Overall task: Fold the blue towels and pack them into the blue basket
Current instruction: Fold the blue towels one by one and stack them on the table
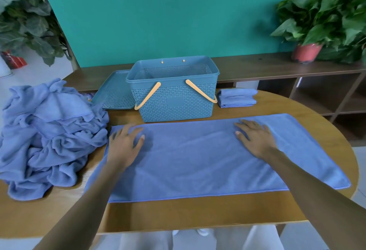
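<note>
Blue towel (208,156) lies spread flat on the wooden tabletop (178,214), long side across in front of me. My left hand (123,146) rests flat near its left end, fingers (136,130) straight and spread, holding nothing. My right hand (255,138) rests flat on the right half, fingers straight, slightly apart, also holding nothing. Just beyond my fingers, between both hands: blue basket (174,91), open top, orange handles down; can't see any towels inside. Basket lid (114,93) leans beside it, beyond my left fingers. Left of my left hand: crumpled pile of blue towels (47,134), touching the flat towel's corner. Beyond my right fingers, just beside the basket: folded towel (236,97).
</note>
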